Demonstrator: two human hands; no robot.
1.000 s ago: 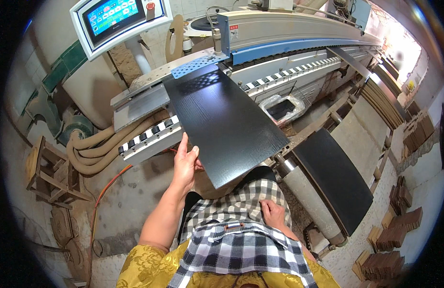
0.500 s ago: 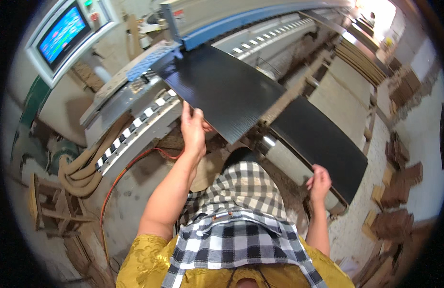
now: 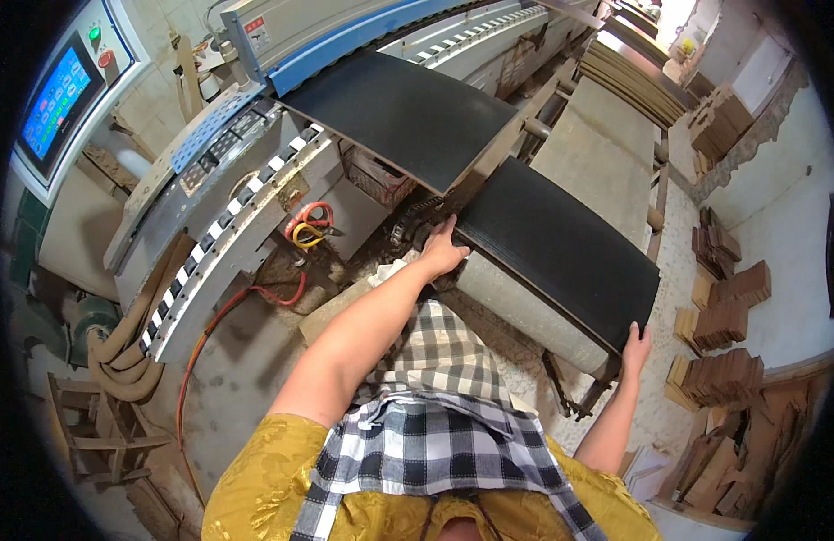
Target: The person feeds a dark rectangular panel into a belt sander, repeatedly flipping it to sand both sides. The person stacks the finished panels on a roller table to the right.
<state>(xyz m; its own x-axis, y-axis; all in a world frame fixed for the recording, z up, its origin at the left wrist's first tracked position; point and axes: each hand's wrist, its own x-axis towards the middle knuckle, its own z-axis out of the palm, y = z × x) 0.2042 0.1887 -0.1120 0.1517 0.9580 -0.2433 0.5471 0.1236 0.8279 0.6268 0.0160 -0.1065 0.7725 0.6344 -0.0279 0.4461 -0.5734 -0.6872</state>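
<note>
A black rectangular panel (image 3: pixel 561 243) lies across a pale roller (image 3: pixel 525 311) and the bed in front of me. My left hand (image 3: pixel 444 249) is closed on its left end near the close corner, index finger along the edge. At the panel's right near corner, my right hand (image 3: pixel 637 350) grips the edge, fingertips on top and the rest of its hold partly hidden. A second black panel (image 3: pixel 403 113) rests in the long edge machine (image 3: pixel 345 45), its near corner sticking out, with neither hand touching it.
A control screen (image 3: pixel 61 104) stands at the upper left. Below the machine's toothed track (image 3: pixel 227 239) hang a red hose (image 3: pixel 205 338) and ribbed ducts (image 3: pixel 133 370). Brown board stacks (image 3: pixel 723 374) line the right wall. A wooden stool (image 3: pixel 106 424) sits at lower left.
My left hand has let go of the panel in the machine and moved right onto the other black panel. My right hand has moved to that panel's right corner and taken hold.
</note>
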